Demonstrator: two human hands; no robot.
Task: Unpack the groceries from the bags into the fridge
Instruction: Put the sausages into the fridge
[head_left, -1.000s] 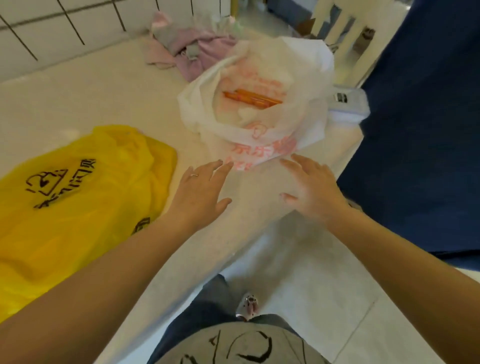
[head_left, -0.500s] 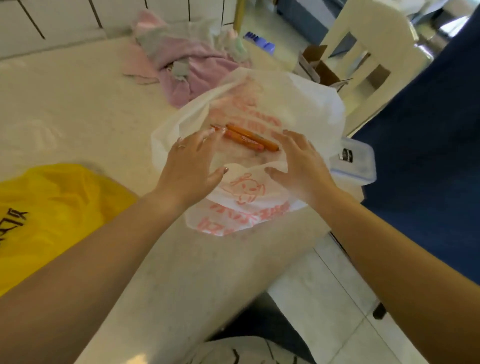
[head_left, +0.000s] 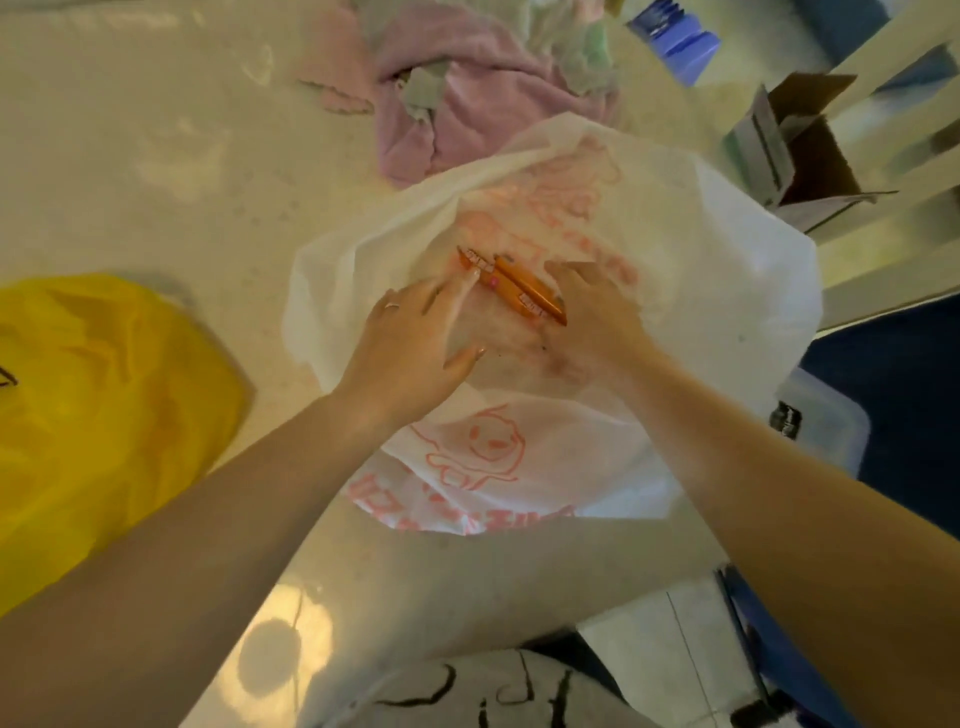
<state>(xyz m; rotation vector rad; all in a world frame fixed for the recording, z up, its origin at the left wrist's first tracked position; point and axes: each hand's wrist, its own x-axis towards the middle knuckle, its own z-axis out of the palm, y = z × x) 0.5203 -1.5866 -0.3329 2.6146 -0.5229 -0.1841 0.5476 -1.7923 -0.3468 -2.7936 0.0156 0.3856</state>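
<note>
A white plastic bag (head_left: 675, 291) with red print lies open on the pale counter (head_left: 156, 171) near its edge. Inside it lie two orange stick-shaped packets (head_left: 524, 293). Both my hands are inside the bag's mouth. My left hand (head_left: 415, 338) has straight fingers that reach the left end of the packets. My right hand (head_left: 592, 312) lies flat just right of the packets, fingers extended; whether it touches them I cannot tell. A yellow plastic bag (head_left: 93, 415) with black print lies on the counter to the left.
A heap of pink and grey cloths (head_left: 467, 98) lies behind the white bag. A clear lidded container (head_left: 826, 431) sits at the counter's right edge. An open cardboard box (head_left: 800, 150) and a pale chair (head_left: 893, 208) stand beyond. Tiled floor (head_left: 670, 654) lies below.
Both hands have moved forward from the counter edge into the white bag's mouth, down to the orange packets. The view has moved closer over the bag.
</note>
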